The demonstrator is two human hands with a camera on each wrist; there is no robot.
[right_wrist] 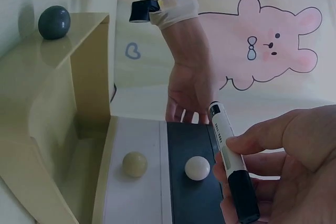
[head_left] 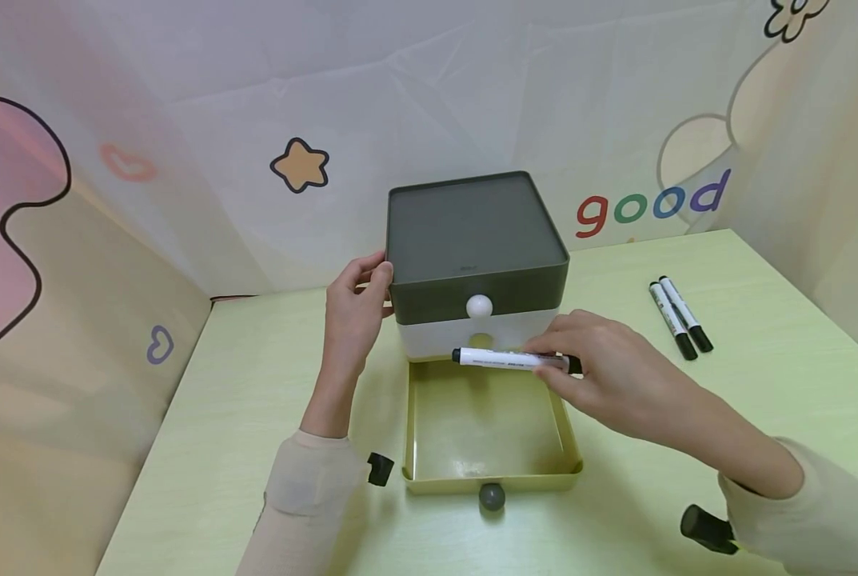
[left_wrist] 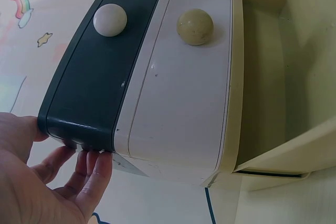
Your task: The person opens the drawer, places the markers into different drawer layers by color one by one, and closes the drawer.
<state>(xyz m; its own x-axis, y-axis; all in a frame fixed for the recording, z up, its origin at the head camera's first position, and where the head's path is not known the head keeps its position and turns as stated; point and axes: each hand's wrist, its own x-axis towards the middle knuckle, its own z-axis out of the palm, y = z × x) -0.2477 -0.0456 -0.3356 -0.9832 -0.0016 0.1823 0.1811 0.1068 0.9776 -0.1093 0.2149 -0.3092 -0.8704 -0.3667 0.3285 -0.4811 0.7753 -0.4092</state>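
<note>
A small drawer cabinet (head_left: 475, 232) stands on the table with a dark grey top tier, a white middle tier and a yellow-green bottom. Its lowest drawer (head_left: 493, 483) is pulled out, with a grey knob (head_left: 492, 497) on the front, and nothing lies inside. My left hand (head_left: 357, 316) touches the left side of the dark tier, fingertips against its wall in the left wrist view. In my right hand (head_left: 608, 372) a white marker (head_left: 496, 359) with black ends is pinched between thumb and fingers. The marker lies nearly level over the back of the open drawer.
Two more white markers with black caps, one marker (head_left: 668, 312) and another marker (head_left: 686, 314), lie side by side on the table (head_left: 745, 376) at the right. A printed curtain (head_left: 328, 64) hangs behind the cabinet and along the sides.
</note>
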